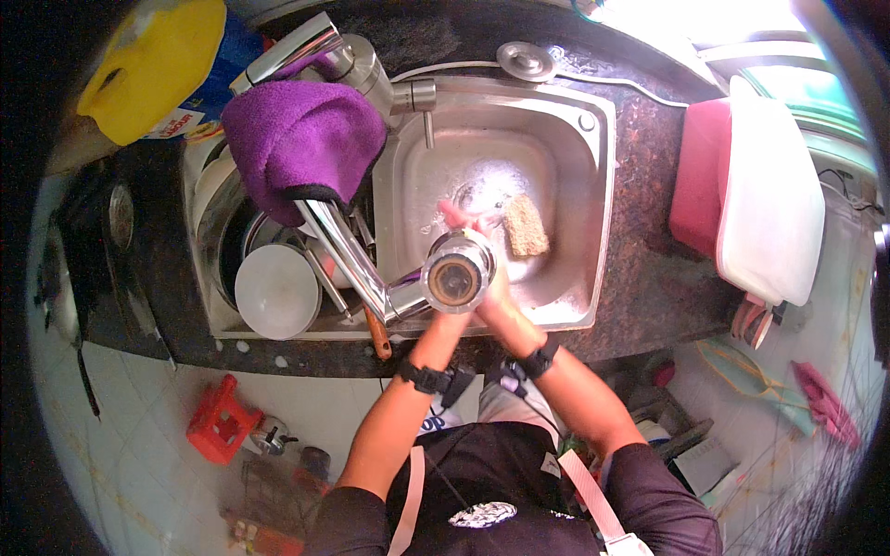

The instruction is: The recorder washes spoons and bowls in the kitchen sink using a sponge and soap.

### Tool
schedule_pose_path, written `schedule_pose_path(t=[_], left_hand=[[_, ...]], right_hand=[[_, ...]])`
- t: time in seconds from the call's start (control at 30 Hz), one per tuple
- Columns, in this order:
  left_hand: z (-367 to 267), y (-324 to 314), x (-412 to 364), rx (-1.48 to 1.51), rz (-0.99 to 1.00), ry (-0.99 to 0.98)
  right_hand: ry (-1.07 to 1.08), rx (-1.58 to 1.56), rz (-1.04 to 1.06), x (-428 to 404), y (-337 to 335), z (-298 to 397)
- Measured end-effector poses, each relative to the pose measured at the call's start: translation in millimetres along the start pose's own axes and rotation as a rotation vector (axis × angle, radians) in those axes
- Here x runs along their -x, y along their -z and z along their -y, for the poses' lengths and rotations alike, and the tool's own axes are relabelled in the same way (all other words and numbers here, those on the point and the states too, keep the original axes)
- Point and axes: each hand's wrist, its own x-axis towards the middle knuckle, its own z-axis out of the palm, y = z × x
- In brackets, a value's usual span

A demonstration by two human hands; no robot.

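Both of my hands are close together over the right bowl of a stainless steel sink [605,174], largely hidden beneath the round head of a chrome faucet [455,278]. Some fingers of my left hand [459,217] or right hand show past its far side; which hand they belong to I cannot tell. My right forearm comes in from the lower left of the faucet head, my left forearm from the lower right. Beside the hands, on the bowl's floor, lies a tan scrubbing sponge [526,226]. A purple cloth [302,139] is draped over the faucet's arm.
The left bowl holds a white bowl [278,292], pans and utensils, and a wooden handle [377,333] juts over the front edge. A metal drain strainer [526,61] lies behind the sink. Pink and white plastic tubs [768,201] stand at right, a yellow-and-blue container [156,69] at back left.
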Motion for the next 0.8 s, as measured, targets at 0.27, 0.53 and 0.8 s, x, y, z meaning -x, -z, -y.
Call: schedule_pose_path(t=[0.27,0.53,0.8], left_hand=[[-10,13,-12,-0.012,0.162,-0.047],[-2,13,-13,0.0,0.118,-0.059],[13,8,-4,0.179,0.049,-0.057]], right_hand=[[0.086,0.4,-0.065,25,4,-17],[0.08,0.358,0.005,7,6,-6],[0.208,0.253,0.032,-10,7,2]])
